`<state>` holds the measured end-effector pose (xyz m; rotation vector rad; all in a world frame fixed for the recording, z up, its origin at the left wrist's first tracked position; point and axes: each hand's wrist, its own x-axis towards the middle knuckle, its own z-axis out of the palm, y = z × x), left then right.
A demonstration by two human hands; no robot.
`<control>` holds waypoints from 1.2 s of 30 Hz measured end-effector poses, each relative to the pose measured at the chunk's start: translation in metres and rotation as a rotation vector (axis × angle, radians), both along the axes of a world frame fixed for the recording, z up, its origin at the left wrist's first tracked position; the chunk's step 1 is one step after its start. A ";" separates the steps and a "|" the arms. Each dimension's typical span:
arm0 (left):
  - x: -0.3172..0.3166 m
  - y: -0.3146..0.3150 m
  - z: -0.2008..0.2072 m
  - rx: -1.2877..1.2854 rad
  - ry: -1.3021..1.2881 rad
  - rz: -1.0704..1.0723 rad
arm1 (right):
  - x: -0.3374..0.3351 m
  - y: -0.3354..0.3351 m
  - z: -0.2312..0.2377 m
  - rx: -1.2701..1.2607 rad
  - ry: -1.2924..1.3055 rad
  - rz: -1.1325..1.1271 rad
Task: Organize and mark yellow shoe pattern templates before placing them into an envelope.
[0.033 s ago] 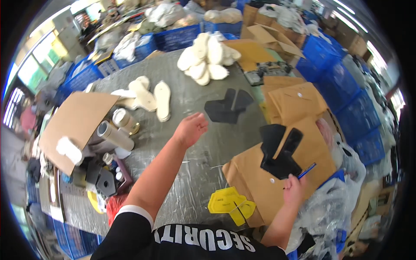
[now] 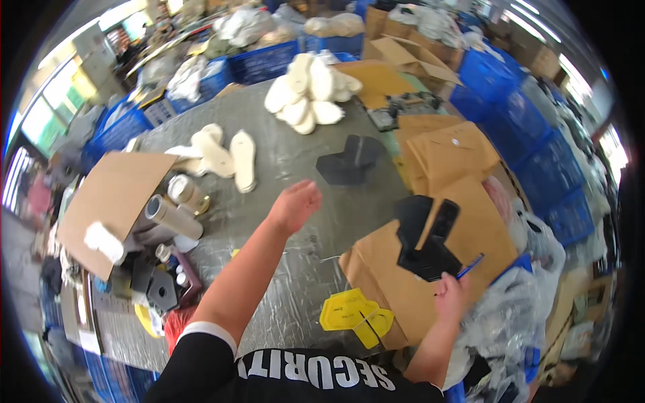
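My left hand (image 2: 295, 207) hangs over the middle of the table with its fingers curled in. Whether anything small is inside it cannot be seen. Just beyond it, a flat black cut piece (image 2: 349, 161) with a slit lies on the table. On the right, my right hand (image 2: 451, 295) is closed around a blue pen (image 2: 471, 265). Its fingertips meet the lower edge of another black cut piece (image 2: 430, 258), slotted the same way, above a large brown envelope (image 2: 383, 258). Whether the fingers also grip that piece is unclear. Yellow marked pattern pieces (image 2: 346, 312) lie left of the envelope.
Cream insoles lie in a pile (image 2: 310, 94) at the back and in a smaller group (image 2: 218, 158) at left. A cardboard sheet (image 2: 114, 195), a grey tumbler (image 2: 173, 216) and bottles crowd the left side. Brown envelopes (image 2: 447, 154), plastic bags (image 2: 517, 316) and blue crates (image 2: 551, 168) line the right.
The whole view has shifted slightly. My left hand has edged a little to the right over the table, its fingers more curled. My right hand keeps the pen.
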<state>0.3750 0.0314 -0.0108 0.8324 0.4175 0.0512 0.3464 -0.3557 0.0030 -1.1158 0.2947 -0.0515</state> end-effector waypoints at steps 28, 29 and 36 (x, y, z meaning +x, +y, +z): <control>-0.356 -0.016 -0.086 -0.009 0.382 -0.365 | -0.358 -0.155 -0.076 -1.635 0.482 -0.303; -0.359 -0.018 -0.087 0.001 0.374 -0.405 | -0.358 -0.163 -0.087 -1.611 0.350 -0.470; -0.375 -0.014 -0.078 0.173 0.342 -0.428 | -0.264 -0.006 -0.040 -0.902 -0.256 -0.137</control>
